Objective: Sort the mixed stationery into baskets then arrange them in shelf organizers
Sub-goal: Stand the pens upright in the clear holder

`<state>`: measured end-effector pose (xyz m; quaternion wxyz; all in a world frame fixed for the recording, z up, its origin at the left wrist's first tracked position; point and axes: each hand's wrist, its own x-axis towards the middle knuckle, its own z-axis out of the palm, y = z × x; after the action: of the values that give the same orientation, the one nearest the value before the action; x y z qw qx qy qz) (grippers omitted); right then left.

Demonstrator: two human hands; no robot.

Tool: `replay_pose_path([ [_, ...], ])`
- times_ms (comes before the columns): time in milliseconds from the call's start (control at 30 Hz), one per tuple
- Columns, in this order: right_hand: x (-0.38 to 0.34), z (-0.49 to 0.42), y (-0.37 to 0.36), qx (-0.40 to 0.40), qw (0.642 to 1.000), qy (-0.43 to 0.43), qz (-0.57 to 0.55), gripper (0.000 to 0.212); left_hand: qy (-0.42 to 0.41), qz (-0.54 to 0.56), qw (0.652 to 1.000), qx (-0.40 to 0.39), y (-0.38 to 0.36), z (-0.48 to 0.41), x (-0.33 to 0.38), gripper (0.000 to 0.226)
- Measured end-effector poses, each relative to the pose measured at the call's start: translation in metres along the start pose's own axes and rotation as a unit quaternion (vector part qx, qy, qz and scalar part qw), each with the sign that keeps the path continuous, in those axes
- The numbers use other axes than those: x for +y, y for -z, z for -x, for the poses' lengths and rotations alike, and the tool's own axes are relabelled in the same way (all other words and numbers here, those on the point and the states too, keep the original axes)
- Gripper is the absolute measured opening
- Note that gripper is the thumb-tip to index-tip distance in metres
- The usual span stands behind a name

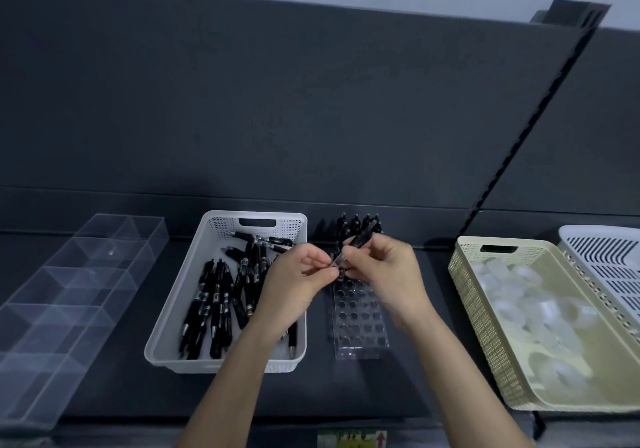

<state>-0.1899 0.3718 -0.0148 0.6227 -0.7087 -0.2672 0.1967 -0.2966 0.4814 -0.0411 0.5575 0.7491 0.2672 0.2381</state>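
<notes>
Both hands met over the far half of the holder (358,319), sharing one black pen (358,241). The right hand (382,271) had its fingers curled round the barrel. The left hand (298,274) pinched the clear tip end between thumb and fingers. The pen was tilted, its top pointing away and to the right, and clear of the holes below.

Four standing pens (360,224) filled the holder's rear row; the other holes that could be seen held nothing. The holder stood near the middle of the shelf (121,395), running from front to back.

Just left of it sat the white basket (225,364) with a heap of loose pens (214,305), too overlapped to count. One clear organizer (69,291) lay along the left edge. Toward the right edge a beige basket (474,295) held blurred tape rolls (519,295), with a third basket (609,264) touching its far side. That made three baskets in all.
</notes>
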Motion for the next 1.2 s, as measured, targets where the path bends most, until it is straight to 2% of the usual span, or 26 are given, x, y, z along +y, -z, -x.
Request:
replay_pose_path([
  [67,0.002,-0.003,0.007,0.062,0.998,0.021,0.026,0.016,-0.001,-0.040,0.999,0.022,0.004,0.000,-0.005,0.013],
  [133,0.003,-0.008,0.017,0.116,0.984,0.057,0.121,0.010,-0.013,-0.114,0.992,0.061,0.012,0.000,-0.014,0.010],
  [200,0.004,-0.010,0.025,0.136,0.964,0.095,0.209,0.006,-0.029,-0.220,0.971,0.087,0.022,0.000,-0.024,0.010],
  [267,0.008,-0.010,0.026,0.133,0.954,0.108,0.248,0.006,-0.016,-0.332,0.940,0.080,0.033,0.000,-0.036,0.028],
  [333,0.015,-0.011,0.024,0.121,0.946,0.101,0.283,0.008,0.048,-0.439,0.896,0.046,0.043,-0.002,-0.047,0.047],
  [400,0.021,-0.011,0.020,0.108,0.941,0.094,0.305,0.010,0.128,-0.484,0.865,0.011,0.053,-0.006,-0.055,0.065],
  [467,0.024,-0.012,0.017,0.101,0.942,0.094,0.306,0.012,0.172,-0.490,0.854,-0.015,0.060,-0.008,-0.062,0.078],
  [533,0.024,-0.015,0.015,0.096,0.941,0.096,0.311,0.016,0.182,-0.502,0.845,-0.033,0.061,-0.010,-0.068,0.084],
  [867,0.043,-0.016,0.007,0.052,0.937,0.063,0.341,0.034,0.170,-0.502,0.846,-0.055,0.059,-0.007,-0.076,0.073],
  [1200,0.054,-0.016,0.006,0.047,0.938,0.041,0.342,0.027,0.171,-0.492,0.852,-0.052,0.059,-0.007,-0.079,0.073],
])
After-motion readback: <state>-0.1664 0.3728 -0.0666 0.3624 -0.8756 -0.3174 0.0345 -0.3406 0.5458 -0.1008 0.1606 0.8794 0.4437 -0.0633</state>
